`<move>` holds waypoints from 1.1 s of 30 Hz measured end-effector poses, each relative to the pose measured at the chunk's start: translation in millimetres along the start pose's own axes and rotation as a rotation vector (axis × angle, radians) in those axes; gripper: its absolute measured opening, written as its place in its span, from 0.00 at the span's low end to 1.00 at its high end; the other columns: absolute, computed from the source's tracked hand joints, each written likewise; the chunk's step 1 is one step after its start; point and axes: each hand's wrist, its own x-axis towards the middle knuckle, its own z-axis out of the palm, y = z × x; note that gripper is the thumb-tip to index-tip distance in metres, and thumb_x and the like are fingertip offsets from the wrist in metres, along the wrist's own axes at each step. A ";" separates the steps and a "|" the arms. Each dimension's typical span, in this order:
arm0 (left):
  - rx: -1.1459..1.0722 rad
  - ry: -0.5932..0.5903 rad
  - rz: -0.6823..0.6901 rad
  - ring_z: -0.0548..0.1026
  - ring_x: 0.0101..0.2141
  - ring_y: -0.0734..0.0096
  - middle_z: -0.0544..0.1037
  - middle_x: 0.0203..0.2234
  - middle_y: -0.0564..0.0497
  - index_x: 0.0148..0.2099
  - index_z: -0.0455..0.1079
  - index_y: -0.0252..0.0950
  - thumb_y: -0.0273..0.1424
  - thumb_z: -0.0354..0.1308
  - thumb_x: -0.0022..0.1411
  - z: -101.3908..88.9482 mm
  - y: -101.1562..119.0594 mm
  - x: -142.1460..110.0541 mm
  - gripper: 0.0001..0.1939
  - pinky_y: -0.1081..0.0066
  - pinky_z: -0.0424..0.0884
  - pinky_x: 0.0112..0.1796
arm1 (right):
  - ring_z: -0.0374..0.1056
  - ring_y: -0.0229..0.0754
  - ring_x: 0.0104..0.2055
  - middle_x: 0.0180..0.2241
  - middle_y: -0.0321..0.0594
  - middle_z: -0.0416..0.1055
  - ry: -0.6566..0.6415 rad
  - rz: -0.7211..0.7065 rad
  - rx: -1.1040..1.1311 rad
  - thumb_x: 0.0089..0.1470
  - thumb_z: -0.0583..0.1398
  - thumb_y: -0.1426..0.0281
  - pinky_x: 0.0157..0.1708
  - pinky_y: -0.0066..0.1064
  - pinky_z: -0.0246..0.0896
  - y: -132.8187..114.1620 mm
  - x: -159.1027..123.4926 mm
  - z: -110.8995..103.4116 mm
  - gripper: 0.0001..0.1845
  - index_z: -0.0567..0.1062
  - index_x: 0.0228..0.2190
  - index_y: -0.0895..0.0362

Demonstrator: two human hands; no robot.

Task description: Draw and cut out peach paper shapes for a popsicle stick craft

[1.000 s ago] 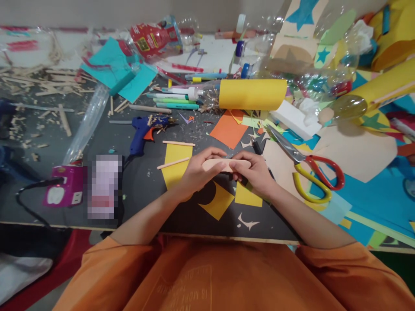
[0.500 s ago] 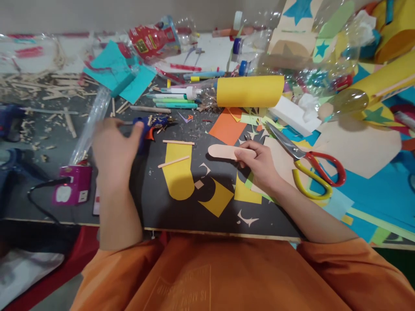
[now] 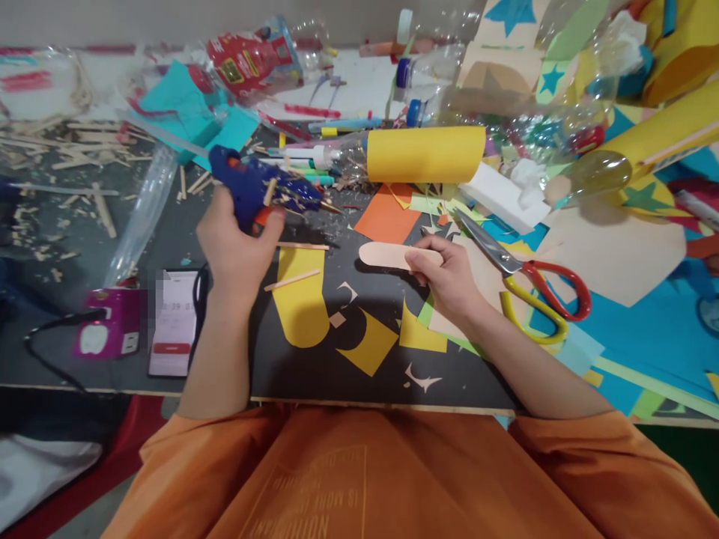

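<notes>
My left hand [image 3: 239, 243] is closed around a blue hot glue gun [image 3: 252, 183], raised off the table with its nozzle pointing right and a clear glue stick out of its back. In my right hand [image 3: 443, 266], thumb and fingers pinch a pale peach paper strip [image 3: 385, 256] with a rounded end. Between the hands lies a yellow paper piece [image 3: 303, 314] with a rounded lower end. Two thin peach strips rest on it, one along its top edge and one slanted [image 3: 292, 280] across its middle. Yellow scraps [image 3: 374, 344] lie beside it.
Scissors [image 3: 517, 269] with red and yellow handles lie right of my right hand, over coloured paper. A yellow-wrapped bottle [image 3: 427, 155] lies behind. At left are a phone [image 3: 175, 322], a purple power block [image 3: 109, 326] with a cable, and scattered wood sticks [image 3: 84, 142].
My left hand has picked up the glue gun from the table and lifted it, moving right and uncovering the phone. My right hand still holds the peach strip in nearly the same place.
</notes>
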 end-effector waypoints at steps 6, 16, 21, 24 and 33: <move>-0.137 -0.134 0.102 0.69 0.52 0.45 0.72 0.43 0.45 0.47 0.64 0.40 0.43 0.71 0.39 13.9 -10.4 -19.5 0.33 0.56 0.65 0.51 | 0.54 0.29 0.16 0.16 0.26 0.61 -0.001 0.064 0.083 0.46 0.66 0.66 0.18 0.27 0.49 -5.7 -0.7 2.3 0.12 0.68 0.20 0.55; 0.226 -0.284 0.173 0.74 0.43 0.49 0.71 0.36 0.46 0.41 0.65 0.37 0.40 0.61 0.47 20.2 -7.1 -32.3 0.20 0.56 0.70 0.44 | 0.53 0.29 0.15 0.12 0.23 0.56 0.005 0.121 0.087 0.47 0.64 0.67 0.19 0.26 0.54 -10.0 -4.8 7.7 0.11 0.67 0.21 0.54; 0.334 -0.354 0.243 0.75 0.41 0.50 0.73 0.36 0.45 0.43 0.67 0.36 0.40 0.59 0.50 17.1 -2.5 -31.2 0.20 0.57 0.71 0.43 | 0.53 0.28 0.15 0.13 0.24 0.57 0.024 0.133 0.099 0.46 0.65 0.67 0.18 0.25 0.51 -11.0 -5.1 8.7 0.11 0.67 0.21 0.55; 0.362 -0.396 0.249 0.75 0.41 0.49 0.74 0.37 0.44 0.47 0.68 0.35 0.40 0.58 0.51 16.2 0.1 -31.2 0.22 0.56 0.71 0.43 | 0.54 0.28 0.15 0.13 0.25 0.59 0.026 0.135 0.078 0.47 0.65 0.67 0.18 0.24 0.51 -11.6 -5.8 8.9 0.11 0.68 0.21 0.55; 0.408 -0.455 0.258 0.76 0.39 0.49 0.74 0.32 0.44 0.45 0.71 0.35 0.39 0.56 0.51 14.7 8.9 -30.9 0.20 0.57 0.71 0.42 | 0.54 0.29 0.14 0.12 0.27 0.61 0.026 0.147 0.049 0.47 0.64 0.66 0.14 0.23 0.44 -13.3 -5.9 9.6 0.11 0.67 0.21 0.55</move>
